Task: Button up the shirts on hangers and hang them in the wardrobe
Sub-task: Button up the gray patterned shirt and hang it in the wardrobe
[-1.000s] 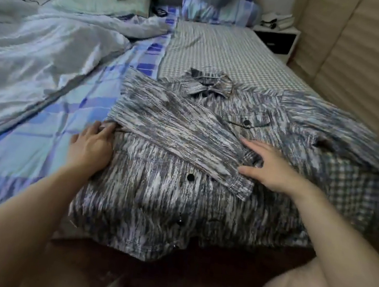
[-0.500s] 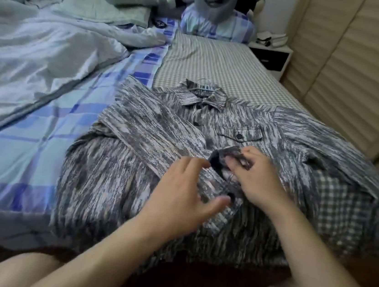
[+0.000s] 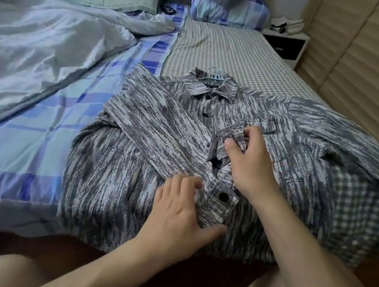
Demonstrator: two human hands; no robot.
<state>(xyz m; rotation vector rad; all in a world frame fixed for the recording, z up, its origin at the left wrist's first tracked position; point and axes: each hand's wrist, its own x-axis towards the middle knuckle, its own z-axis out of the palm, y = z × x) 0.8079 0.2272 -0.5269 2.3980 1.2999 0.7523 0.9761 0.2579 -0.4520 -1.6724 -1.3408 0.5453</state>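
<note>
A bed (image 3: 231,50) fills most of the view, seen from above by a person kneeling or sitting at its foot, with a rumpled pale duvet (image 3: 40,48) on the left half and a green checked sheet on the right. Louvred wardrobe doors (image 3: 370,60) run along the right edge of the room. Spread flat across the foot of the bed lies a grey streaked shirt (image 3: 117,177), collar pointing away, with a thin hanger hook (image 3: 214,70) just showing above the collar. A second, checked shirt (image 3: 362,207) peeks out from under its right side. One sleeve (image 3: 162,125) is folded diagonally across the chest, hiding part of the button placket. The left hand (image 3: 175,213) rests on the sleeve's cuff, fingers loosely spread and thumb out to the side, pressing rather than gripping. The right hand (image 3: 251,160) pinches a fold of cloth at the front opening between thumb and curled fingers. A dark button (image 3: 223,197) sits on the cuff between the two hands, and smaller buttons near the collar look fastened. The fabric appears light, soft and limp (it would bunch and slide rather than hold a shape), so it is probably best taken by the placket edges close to each button, and later lifted by the hanger hook.
</note>
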